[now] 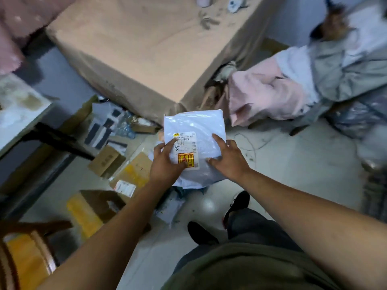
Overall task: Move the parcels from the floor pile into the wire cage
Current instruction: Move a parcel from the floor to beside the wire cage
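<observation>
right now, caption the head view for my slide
Left hand grips a white parcel, right hand resting on it, above cardboard boxes on the floor

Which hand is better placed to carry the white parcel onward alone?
Left, probably. The left hand pinches the white parcel at its label, thumb on top; the right hand only rests on it with spread fingers.
</observation>
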The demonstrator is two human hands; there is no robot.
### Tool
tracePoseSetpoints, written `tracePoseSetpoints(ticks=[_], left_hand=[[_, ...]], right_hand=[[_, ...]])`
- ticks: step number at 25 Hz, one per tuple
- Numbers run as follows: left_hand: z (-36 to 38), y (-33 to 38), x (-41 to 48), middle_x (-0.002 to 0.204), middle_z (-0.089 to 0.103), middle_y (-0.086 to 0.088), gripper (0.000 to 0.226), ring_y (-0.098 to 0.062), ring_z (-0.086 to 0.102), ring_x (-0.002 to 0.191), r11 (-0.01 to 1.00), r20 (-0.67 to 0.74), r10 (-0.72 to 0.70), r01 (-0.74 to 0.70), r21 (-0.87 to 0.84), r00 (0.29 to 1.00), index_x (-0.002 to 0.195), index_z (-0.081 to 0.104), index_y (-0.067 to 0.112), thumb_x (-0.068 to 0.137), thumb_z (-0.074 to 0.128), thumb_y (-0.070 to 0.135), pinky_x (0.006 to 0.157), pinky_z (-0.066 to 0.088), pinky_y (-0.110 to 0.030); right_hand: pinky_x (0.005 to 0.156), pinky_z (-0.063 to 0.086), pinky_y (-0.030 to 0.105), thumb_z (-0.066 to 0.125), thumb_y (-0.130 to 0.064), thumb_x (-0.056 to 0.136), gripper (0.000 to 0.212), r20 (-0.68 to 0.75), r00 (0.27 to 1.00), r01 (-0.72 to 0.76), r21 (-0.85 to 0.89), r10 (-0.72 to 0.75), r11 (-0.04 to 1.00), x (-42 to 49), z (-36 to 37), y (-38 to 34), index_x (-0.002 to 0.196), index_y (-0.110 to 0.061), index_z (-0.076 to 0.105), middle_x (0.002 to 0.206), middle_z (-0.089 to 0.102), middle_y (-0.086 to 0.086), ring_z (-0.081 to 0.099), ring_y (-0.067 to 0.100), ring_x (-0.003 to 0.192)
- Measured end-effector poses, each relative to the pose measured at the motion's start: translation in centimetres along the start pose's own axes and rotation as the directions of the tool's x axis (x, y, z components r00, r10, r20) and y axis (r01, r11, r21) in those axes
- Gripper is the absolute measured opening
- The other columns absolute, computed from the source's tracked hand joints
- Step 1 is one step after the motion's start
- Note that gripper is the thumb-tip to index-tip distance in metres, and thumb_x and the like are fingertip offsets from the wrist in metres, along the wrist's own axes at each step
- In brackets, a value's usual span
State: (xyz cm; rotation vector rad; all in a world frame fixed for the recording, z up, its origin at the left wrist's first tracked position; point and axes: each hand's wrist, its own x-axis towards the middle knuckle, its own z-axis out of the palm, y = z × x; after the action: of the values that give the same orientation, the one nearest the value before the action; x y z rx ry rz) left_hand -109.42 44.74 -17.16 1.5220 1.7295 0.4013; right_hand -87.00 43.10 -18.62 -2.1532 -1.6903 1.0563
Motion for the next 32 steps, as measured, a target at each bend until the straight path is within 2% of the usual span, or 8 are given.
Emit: tracePoseSetpoints(ticks=[4,9,16,18,20,26,29,32], left_hand=[[5.2,7.9,1.3,0.148,0.038,-0.004,0.087,-0.019,0.050,0.128,0.984,0.165,0.164,-0.173,0.040,0.972,0.154,0.044,0.026,0.078,0.086,0.019,0.097,0.036,-0.019],[13.5,18.1,2.9,0.149,0.038,-0.006,0.090,-0.020,0.051,0.129,0.912,0.342,0.327,-0.389,0.130,0.881,0.156,0.041,0.027,0.078,0.085,0.023,0.092,0.032,-0.014],[27.4,32.3,2.5,0.146,0.047,-0.006,0.090,-0.017,0.037,0.139,0.787,0.552,0.460,-0.607,0.109,0.696,0.155,0.042,0.025,0.075,0.081,0.015,0.105,0.031,-0.019],[31.4,35.8,2.2,0.148,0.046,-0.005,0.092,-0.018,0.038,0.141,0.765,0.596,0.476,-0.638,0.081,0.647,0.153,0.044,0.028,0.069,0.081,0.017,0.114,0.034,-0.028],[35.5,38.6,2.2,0.149,0.048,-0.005,0.093,-0.022,0.039,0.141,0.716,0.645,0.502,-0.695,0.064,0.577,0.152,0.044,0.026,0.066,0.079,0.021,0.116,0.037,-0.040],[45.2,46.5,0.3,0.149,0.042,-0.005,0.091,-0.021,0.043,0.137,0.572,0.797,0.501,-0.820,-0.011,0.338,0.156,0.040,0.025,0.075,0.080,0.014,0.099,0.032,-0.019],[50.3,49.6,-0.2,0.146,0.041,-0.005,0.089,-0.018,0.046,0.132,0.480,0.870,0.463,-0.873,-0.089,0.167,0.155,0.040,0.026,0.076,0.081,0.016,0.092,0.032,-0.018],[54.1,51.7,-1.3,0.145,0.040,-0.004,0.087,-0.019,0.046,0.131,0.399,0.920,0.391,-0.904,-0.155,0.015,0.154,0.040,0.028,0.078,0.082,0.018,0.095,0.034,-0.020]], right_hand=[[0.111,0.041,0.039,0.070,-0.048,0.088,0.086,-0.125,0.979,-0.151,0.107,0.164,0.983,-3.0,-5.0,6.7,0.159,-0.040,0.023,0.147,0.036,0.015,0.046,0.036,0.133],[0.111,0.039,0.038,0.069,-0.047,0.089,0.085,-0.241,0.906,-0.283,0.270,0.349,0.920,-5.8,-11.0,15.3,0.159,-0.037,0.023,0.149,0.036,0.018,0.045,0.036,0.135],[0.111,0.042,0.041,0.067,-0.041,0.091,0.079,-0.351,0.765,-0.413,0.374,0.539,0.830,-10.3,-20.0,28.4,0.158,-0.042,0.024,0.152,0.033,0.015,0.048,0.037,0.131],[0.110,0.042,0.040,0.066,-0.034,0.092,0.077,-0.373,0.710,-0.446,0.419,0.597,0.791,-11.8,-22.2,31.5,0.157,-0.043,0.026,0.150,0.035,0.014,0.049,0.036,0.129],[0.107,0.044,0.039,0.066,-0.029,0.091,0.077,-0.392,0.644,-0.483,0.458,0.657,0.746,-13.2,-23.7,34.2,0.157,-0.043,0.028,0.146,0.038,0.013,0.051,0.036,0.126],[0.103,0.046,0.037,0.071,-0.030,0.088,0.083,-0.347,0.432,-0.545,0.635,0.832,0.548,-16.3,-25.4,40.2,0.157,-0.042,0.027,0.149,0.035,0.016,0.053,0.037,0.125],[0.101,0.046,0.038,0.068,-0.031,0.089,0.083,-0.311,0.283,-0.535,0.734,0.908,0.418,-17.7,-25.9,42.1,0.159,-0.040,0.023,0.151,0.034,0.017,0.053,0.039,0.127],[0.099,0.049,0.037,0.065,-0.035,0.092,0.082,-0.245,0.143,-0.503,0.816,0.959,0.284,-18.3,-25.6,42.8,0.160,-0.038,0.020,0.151,0.033,0.016,0.057,0.039,0.122]])
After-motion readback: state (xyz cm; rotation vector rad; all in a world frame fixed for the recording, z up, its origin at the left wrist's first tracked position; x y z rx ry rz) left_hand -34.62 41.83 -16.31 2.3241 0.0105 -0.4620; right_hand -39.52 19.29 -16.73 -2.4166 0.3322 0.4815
